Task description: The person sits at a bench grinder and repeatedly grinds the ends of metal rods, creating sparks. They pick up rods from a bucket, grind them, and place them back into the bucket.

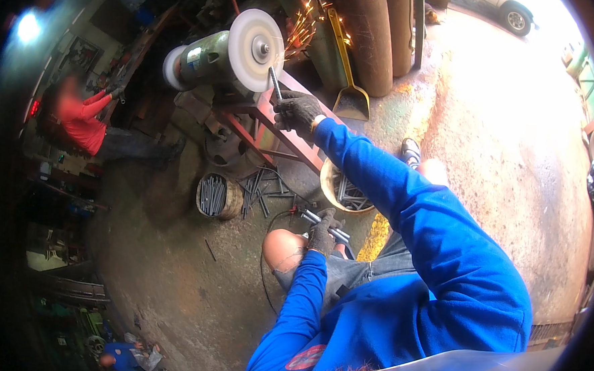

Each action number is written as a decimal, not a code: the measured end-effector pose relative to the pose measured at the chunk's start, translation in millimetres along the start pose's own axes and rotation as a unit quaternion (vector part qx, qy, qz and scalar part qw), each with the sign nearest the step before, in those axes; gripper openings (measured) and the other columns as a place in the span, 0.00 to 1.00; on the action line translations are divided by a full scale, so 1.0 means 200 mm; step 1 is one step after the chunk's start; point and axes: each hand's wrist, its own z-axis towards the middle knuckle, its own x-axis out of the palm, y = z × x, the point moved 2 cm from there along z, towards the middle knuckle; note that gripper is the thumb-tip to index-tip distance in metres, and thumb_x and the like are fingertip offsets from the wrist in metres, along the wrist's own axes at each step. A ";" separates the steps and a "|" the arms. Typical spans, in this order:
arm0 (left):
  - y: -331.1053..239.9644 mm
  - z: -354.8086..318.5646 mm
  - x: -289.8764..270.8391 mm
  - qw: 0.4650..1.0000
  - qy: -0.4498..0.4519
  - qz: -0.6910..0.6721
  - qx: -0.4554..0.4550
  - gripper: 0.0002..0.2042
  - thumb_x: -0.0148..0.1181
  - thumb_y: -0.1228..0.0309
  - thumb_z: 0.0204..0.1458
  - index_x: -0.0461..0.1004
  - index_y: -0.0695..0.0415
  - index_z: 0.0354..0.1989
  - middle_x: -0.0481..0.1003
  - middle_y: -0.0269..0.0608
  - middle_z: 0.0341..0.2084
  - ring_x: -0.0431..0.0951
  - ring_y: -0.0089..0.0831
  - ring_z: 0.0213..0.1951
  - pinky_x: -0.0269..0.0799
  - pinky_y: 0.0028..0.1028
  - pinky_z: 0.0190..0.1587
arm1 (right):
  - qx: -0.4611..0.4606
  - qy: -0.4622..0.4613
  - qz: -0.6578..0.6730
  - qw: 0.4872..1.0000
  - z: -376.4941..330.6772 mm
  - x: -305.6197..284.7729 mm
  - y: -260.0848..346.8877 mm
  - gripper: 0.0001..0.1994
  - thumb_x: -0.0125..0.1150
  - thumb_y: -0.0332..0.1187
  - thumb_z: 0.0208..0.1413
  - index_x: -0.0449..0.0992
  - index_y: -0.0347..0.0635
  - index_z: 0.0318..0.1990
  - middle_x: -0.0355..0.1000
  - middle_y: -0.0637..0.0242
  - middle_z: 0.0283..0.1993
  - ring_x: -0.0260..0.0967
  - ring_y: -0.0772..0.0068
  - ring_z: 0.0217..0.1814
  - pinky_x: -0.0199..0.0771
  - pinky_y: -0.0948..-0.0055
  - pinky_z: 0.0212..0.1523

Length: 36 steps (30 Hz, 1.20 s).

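Observation:
In my gloved right hand (297, 111) a grey metal rod (275, 82) is gripped, its upper end against the face of the large white grinding wheel (240, 49). Orange sparks (301, 30) fly off at the wheel's right side. The bench grinder (206, 58) sits on a red metal stand (260, 123). Low by my knee, my gloved left hand (323, 232) is closed round several more metal rods (339, 235), whose ends stick out on both sides.
A bucket of upright rods (213, 196) stands left of loose rods (262, 187) on the floor. Another rod-filled bucket (329, 187) is beside the stand. A yellow-handled shovel (352, 102) leans on tall brown cylinders (365, 41). People work at far left (84, 122) and lower left (126, 359).

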 end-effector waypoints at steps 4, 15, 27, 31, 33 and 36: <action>-0.01 -0.02 -0.06 1.000 -0.008 0.001 0.010 0.10 0.60 0.69 0.55 0.69 0.56 0.43 0.69 0.37 0.18 0.73 0.27 0.25 0.79 0.36 0.47 | 0.155 -0.029 0.116 0.981 -0.05 0.13 0.17 0.11 0.63 0.27 0.53 0.74 0.38 0.43 0.72 0.64 0.31 0.73 0.72 0.27 0.76 0.70 0.24; -0.01 -0.02 -0.03 0.999 -0.032 -0.007 -0.017 0.07 0.60 0.70 0.56 0.72 0.56 0.41 0.71 0.37 0.20 0.72 0.26 0.25 0.77 0.37 0.46 | 0.208 -0.068 0.284 0.933 -0.08 0.10 0.22 0.08 0.55 0.29 0.57 0.70 0.45 0.43 0.69 0.69 0.29 0.64 0.78 0.20 0.62 0.78 0.16; 0.03 0.03 -0.08 0.999 0.000 -0.044 0.002 0.07 0.60 0.71 0.56 0.73 0.56 0.42 0.71 0.36 0.22 0.72 0.26 0.25 0.77 0.39 0.47 | 0.276 -0.040 0.397 0.874 -0.06 0.15 0.14 0.07 0.53 0.33 0.59 0.69 0.43 0.42 0.70 0.69 0.28 0.63 0.78 0.21 0.65 0.79 0.19; 0.02 0.02 -0.08 1.000 -0.001 -0.031 0.003 0.08 0.60 0.72 0.55 0.73 0.56 0.42 0.71 0.36 0.22 0.71 0.25 0.25 0.77 0.38 0.46 | 0.262 -0.057 0.342 0.901 -0.06 0.16 0.18 0.05 0.54 0.31 0.58 0.71 0.39 0.38 0.70 0.65 0.28 0.65 0.75 0.21 0.66 0.76 0.19; 0.02 0.01 -0.07 0.999 0.001 -0.037 0.002 0.08 0.60 0.72 0.55 0.74 0.56 0.43 0.71 0.35 0.22 0.71 0.25 0.25 0.77 0.35 0.43 | 0.257 -0.071 0.322 0.908 -0.05 0.16 0.20 0.05 0.56 0.29 0.57 0.72 0.37 0.36 0.71 0.63 0.29 0.65 0.74 0.20 0.67 0.74 0.19; 0.05 0.05 -0.11 0.999 -0.001 -0.034 0.001 0.08 0.60 0.72 0.55 0.74 0.56 0.43 0.72 0.35 0.22 0.71 0.24 0.25 0.75 0.30 0.37 | 0.254 -0.089 0.294 0.917 -0.04 0.15 0.19 0.04 0.58 0.27 0.54 0.74 0.35 0.33 0.72 0.60 0.30 0.68 0.72 0.20 0.69 0.72 0.19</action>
